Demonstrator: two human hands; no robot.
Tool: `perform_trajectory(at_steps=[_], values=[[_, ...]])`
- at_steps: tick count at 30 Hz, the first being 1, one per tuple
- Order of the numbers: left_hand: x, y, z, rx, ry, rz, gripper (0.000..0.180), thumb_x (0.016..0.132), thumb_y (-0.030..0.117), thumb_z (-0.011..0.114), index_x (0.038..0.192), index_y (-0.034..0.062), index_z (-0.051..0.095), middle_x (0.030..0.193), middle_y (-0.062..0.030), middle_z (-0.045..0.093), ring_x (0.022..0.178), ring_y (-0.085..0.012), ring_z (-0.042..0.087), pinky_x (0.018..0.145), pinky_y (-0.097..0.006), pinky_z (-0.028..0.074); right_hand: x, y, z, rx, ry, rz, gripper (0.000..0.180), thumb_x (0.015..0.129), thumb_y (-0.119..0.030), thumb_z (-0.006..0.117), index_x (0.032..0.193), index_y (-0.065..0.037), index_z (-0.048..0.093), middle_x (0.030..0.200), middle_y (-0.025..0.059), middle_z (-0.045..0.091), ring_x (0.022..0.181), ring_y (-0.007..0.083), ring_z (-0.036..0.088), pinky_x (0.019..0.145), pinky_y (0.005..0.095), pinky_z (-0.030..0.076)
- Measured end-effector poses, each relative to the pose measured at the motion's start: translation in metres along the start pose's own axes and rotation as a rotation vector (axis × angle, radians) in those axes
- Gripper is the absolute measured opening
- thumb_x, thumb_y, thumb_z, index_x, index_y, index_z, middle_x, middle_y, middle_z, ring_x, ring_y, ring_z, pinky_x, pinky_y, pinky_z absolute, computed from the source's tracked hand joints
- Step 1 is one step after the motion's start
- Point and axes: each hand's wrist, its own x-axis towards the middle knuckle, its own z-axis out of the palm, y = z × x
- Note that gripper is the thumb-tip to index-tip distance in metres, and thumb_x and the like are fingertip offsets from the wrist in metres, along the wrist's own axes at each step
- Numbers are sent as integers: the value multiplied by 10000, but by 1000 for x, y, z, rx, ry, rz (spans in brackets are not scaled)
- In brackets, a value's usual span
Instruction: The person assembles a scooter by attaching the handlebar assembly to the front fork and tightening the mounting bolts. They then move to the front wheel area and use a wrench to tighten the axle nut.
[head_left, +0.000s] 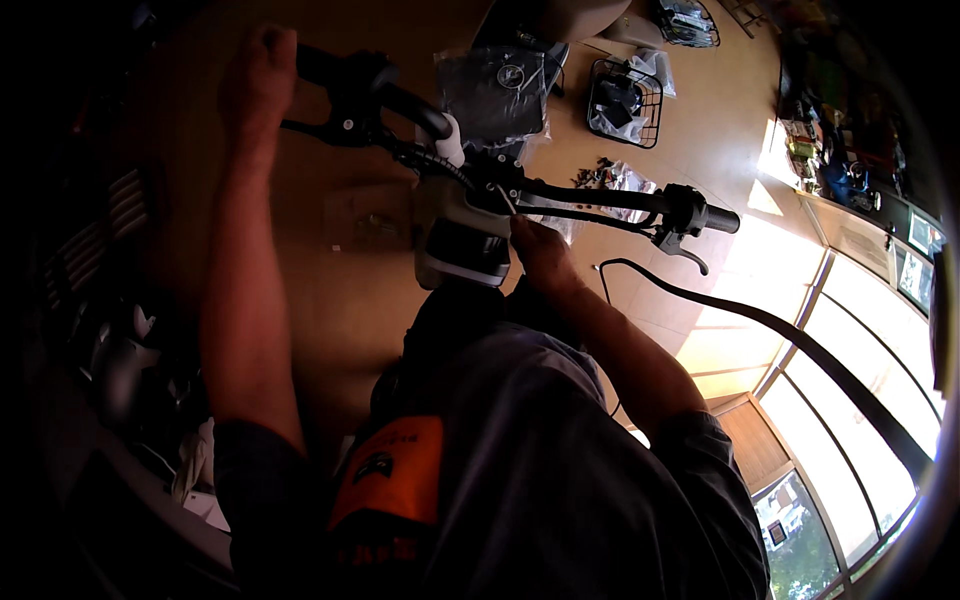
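Note:
Across the view runs a black handlebar [590,196] of a two-wheeled vehicle, its left end turned away from me. My left hand [262,80] is closed round the outer end of the left grip [318,66], above the left brake lever [303,128]. Near the central clamp [497,170], my right hand [545,252] pinches a thin bright metal tool [505,199] that looks like a hex key. Its tip reaches the clamp; whether it sits in a bolt is too small to tell. Just below is a grey-and-black headlamp housing [462,245]. White wrapping [451,143] covers part of the bar.
A black wire basket [655,120] with bagged parts stands on the floor beyond the bar. Nearby lie a plastic-wrapped dark panel [480,105] and small loose parts [600,172]. A dark strap or cable [770,318] curves along the right, before bright windows [850,370].

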Motion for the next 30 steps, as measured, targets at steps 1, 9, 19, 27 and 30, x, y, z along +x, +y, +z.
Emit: perform_trajectory(at_steps=[1,9,19,27,30], values=[[-2,3,-2,2,15,5,409,1003,461,502,1171,124,664,1077,-202,716,1012,-439,667,859,-515,545,-1,-4,0,-5,-1,21,562,1054,-494,424,1023,7,676,1045,282,686,1019,478,626,898,499,471],[-3,-35,9,-68,7,-7,510,1020,523,443,1236,110,649,1305,-198,631,1172,-428,599,977,-472,497,-1,5,13,-82,85,-105,520,1069,-440,433,929,7,661,882,266,673,887,459,643,789,494,488],[-6,42,-40,-139,-24,-147,298,991,326,481,1029,61,611,926,-240,681,900,-478,643,762,-531,496,-16,-20,71,314,225,133,570,1091,-476,415,898,22,615,749,79,562,707,194,452,662,375,413],[-8,36,-36,-100,-3,-111,259,1000,282,470,1010,60,602,1000,-236,675,900,-465,644,767,-532,506,-14,-53,118,866,302,300,590,1097,-488,381,1238,33,618,1013,128,687,910,232,600,873,369,485],[3,22,-25,-23,-193,-225,389,1010,430,457,1141,106,627,1135,-229,668,1021,-466,626,855,-511,522,-19,-49,98,892,194,246,529,1098,-480,394,1110,7,601,851,43,584,788,155,517,743,329,450]])
